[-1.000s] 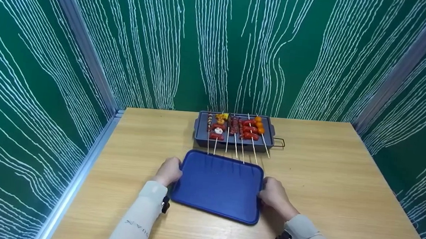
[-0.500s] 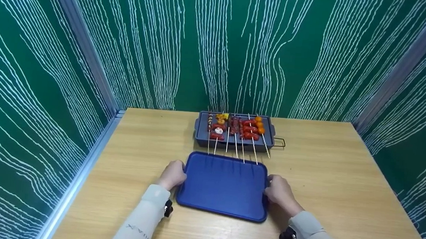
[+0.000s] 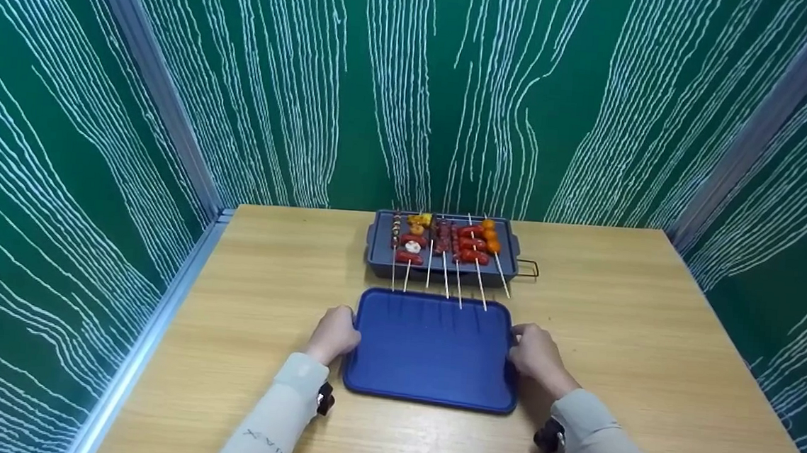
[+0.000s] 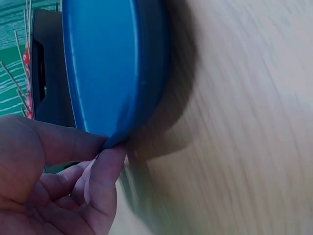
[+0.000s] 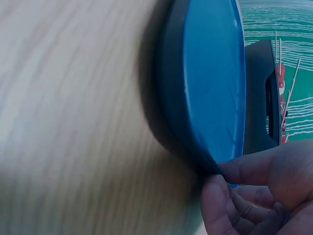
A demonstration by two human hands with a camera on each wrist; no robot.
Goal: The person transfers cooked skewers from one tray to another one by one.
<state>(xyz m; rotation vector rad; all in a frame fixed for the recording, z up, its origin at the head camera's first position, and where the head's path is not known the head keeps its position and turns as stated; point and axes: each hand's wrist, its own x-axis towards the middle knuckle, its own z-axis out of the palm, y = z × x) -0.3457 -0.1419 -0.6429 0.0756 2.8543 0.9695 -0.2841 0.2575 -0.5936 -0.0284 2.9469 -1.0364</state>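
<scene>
A blue rectangular tray (image 3: 433, 356) with a raised rim lies in front of the grill, nothing on it. My left hand (image 3: 334, 334) pinches its left rim between thumb and fingers; the left wrist view shows the thumb (image 4: 73, 142) over the edge and the fingers below. On the opposite side my right hand (image 3: 535, 353) pinches the right rim the same way, its thumb (image 5: 247, 168) on top in the right wrist view. Behind the tray, a dark tabletop grill (image 3: 382, 253) bears several skewers, among them red sausages (image 3: 473, 244) and orange balls (image 3: 491, 238); their sticks point toward the tray.
The wooden table (image 3: 617, 327) reaches back to a green wall (image 3: 447, 116) with white wavy lines. A wire handle (image 3: 528, 268) sticks out at the grill's right. Metal-framed side panels stand left and right of the table.
The tray has shifted to the right and turned, so its far edge now runs nearly parallel to the grill. Both hands have moved with it, keeping their grip.
</scene>
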